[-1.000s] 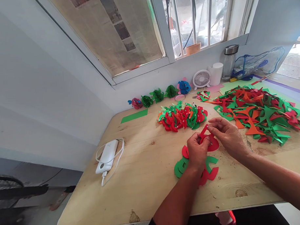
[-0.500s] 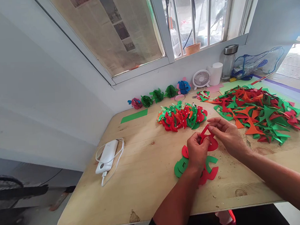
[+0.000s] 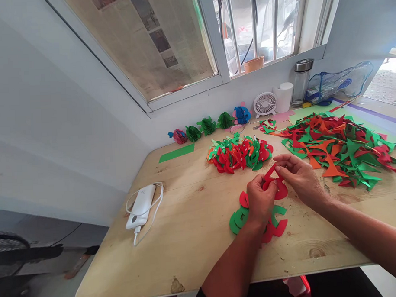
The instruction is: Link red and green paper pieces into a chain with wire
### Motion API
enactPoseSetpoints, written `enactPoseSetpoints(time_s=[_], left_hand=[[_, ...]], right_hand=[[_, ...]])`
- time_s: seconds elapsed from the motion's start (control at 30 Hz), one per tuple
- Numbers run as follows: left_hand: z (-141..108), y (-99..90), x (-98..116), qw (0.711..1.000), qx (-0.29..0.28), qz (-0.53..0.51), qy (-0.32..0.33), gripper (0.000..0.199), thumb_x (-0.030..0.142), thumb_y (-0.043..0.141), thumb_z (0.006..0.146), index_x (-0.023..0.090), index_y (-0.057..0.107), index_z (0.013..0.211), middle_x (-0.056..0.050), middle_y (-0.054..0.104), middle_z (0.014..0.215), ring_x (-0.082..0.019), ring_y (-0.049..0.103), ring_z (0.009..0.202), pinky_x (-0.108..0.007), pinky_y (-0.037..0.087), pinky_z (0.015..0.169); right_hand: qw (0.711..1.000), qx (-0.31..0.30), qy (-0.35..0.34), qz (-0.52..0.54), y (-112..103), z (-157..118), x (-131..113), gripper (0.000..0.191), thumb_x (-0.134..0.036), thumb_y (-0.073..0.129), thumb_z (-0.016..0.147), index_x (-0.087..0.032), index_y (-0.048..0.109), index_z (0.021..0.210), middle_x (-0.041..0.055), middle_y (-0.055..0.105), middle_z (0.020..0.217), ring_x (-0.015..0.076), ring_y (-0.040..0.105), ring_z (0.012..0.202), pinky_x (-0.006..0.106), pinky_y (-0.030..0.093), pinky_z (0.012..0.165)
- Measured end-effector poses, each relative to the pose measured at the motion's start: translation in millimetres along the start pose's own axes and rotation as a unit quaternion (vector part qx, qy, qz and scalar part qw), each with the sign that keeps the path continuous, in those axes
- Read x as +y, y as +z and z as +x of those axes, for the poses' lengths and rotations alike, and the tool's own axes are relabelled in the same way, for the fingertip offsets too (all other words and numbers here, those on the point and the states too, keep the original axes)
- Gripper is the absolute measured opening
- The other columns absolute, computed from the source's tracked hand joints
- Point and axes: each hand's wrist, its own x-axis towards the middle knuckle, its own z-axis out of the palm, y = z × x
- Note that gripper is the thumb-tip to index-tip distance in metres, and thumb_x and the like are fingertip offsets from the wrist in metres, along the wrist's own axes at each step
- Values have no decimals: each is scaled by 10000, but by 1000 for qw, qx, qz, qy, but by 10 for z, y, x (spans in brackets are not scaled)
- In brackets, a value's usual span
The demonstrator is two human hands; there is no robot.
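Observation:
Both my hands meet over a red paper cutout [image 3: 281,190] with a curved shape. My left hand [image 3: 260,196] pinches its left side between thumb and fingers. At the cutout's upper strip, the thumb and forefinger of my right hand [image 3: 298,177] are closed on the paper. Below my left hand lie loose cutouts: green curved pieces [image 3: 237,221] on the left, another green piece [image 3: 279,211] and a red piece [image 3: 278,229] on the right. My left wrist and forearm hide part of them. Beyond my hands sits a heap of red and green cutouts with small pale squares [image 3: 239,155].
A large pile of red, green and orange paper scraps [image 3: 344,147] covers the right side. A white power bank [image 3: 141,205] with a cable lies at left. Along the wall stand folded paper figures [image 3: 207,125], a small fan [image 3: 265,104] and a glass bottle [image 3: 301,84].
The view has shifted very slightly. Both hands keep nearly the same grip on the red paper cutout, with hardly any movement.

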Motion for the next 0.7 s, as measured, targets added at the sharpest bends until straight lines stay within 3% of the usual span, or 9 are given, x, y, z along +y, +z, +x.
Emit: enactPoseSetpoints(time_s=[0.3, 0.7], left_hand=[[-12, 10, 52, 1000, -5, 15, -1, 116, 245, 586, 718, 135, 590, 686, 18, 521, 581, -79, 435, 523, -196, 368, 509], [-29, 13, 31, 1000, -11, 19, 5, 141, 275, 582, 733, 140, 574, 691, 25, 514, 575, -75, 434, 517, -189, 372, 501]], right_hand=[[999, 15, -16, -35, -16, 6, 8, 279, -325, 666, 671, -186, 609, 905, -10, 551, 683, 89, 441, 556, 217, 345, 464], [999, 29, -15, -32, -13, -6, -38, 246, -280, 663, 635, -194, 619, 862, -6, 569, 682, 104, 497, 590, 217, 380, 485]])
